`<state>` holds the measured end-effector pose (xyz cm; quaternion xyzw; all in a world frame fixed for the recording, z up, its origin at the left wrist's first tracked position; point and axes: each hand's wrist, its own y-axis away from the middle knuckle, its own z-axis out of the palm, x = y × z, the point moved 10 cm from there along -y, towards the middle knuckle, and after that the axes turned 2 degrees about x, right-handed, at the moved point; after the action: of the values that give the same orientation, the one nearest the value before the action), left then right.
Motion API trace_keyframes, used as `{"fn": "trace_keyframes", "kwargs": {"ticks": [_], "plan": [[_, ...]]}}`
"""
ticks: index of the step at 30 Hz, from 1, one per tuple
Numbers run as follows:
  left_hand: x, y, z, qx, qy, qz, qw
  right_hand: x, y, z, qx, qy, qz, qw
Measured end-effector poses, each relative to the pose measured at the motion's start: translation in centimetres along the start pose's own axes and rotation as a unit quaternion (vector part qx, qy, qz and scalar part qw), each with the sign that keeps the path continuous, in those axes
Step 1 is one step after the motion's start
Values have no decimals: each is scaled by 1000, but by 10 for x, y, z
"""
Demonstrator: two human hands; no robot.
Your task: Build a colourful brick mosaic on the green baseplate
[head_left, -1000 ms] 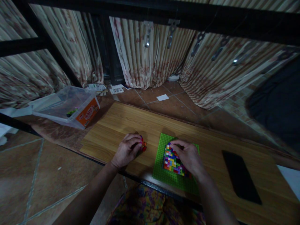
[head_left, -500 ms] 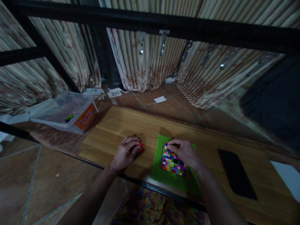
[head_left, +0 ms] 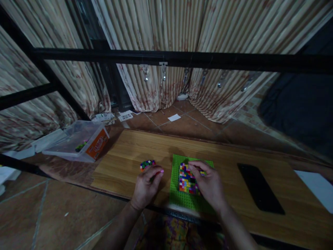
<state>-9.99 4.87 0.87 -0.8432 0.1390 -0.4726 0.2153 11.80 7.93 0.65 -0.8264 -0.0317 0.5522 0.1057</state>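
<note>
My left hand [head_left: 147, 184] pinches a small pink toy brick [head_left: 162, 171] between thumb and fingertips, just left of the green baseplate [head_left: 177, 203]. Behind that hand a pile of loose coloured bricks [head_left: 147, 163] lies on the wood. Many tiny bricks in mixed colours form a block of rows [head_left: 186, 180] on the baseplate. Over the top edge of these rows is my right hand [head_left: 208, 180], its thumb and fingers closed together. Whatever its fingertips hold is hidden, and the hand covers the right part of the rows.
A black phone-like slab [head_left: 260, 187] lies on the wooden board [head_left: 223, 156] to the right, with white paper [head_left: 314, 189] beyond it. A clear plastic bin [head_left: 75, 142] with an orange label stands at the left. A black metal bar [head_left: 166, 57] crosses in front of the curtains.
My left hand has come off the brick pile and moved right towards the baseplate, a pink brick now in its fingers. My right hand stays at the rows' upper edge. The view has tilted up.
</note>
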Motion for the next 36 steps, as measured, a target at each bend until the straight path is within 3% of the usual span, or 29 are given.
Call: {"fn": "trace_keyframes", "kwargs": {"ticks": [8,18,22,29,36], "plan": [[34,4,29,-9,64,-41,997,-15,37,35,-39,-108,46,992],[53,3,36,-24,-50,26,998,-3,45,28,1,-129,76,989],[53,4,42,-20,-40,17,999,2,44,23,14,-142,75,987],[53,5,68,-68,10,-18,997,-6,38,7,39,-68,1,997],[35,4,64,-65,-2,-57,996,3,18,-7,46,25,-7,999]]}}
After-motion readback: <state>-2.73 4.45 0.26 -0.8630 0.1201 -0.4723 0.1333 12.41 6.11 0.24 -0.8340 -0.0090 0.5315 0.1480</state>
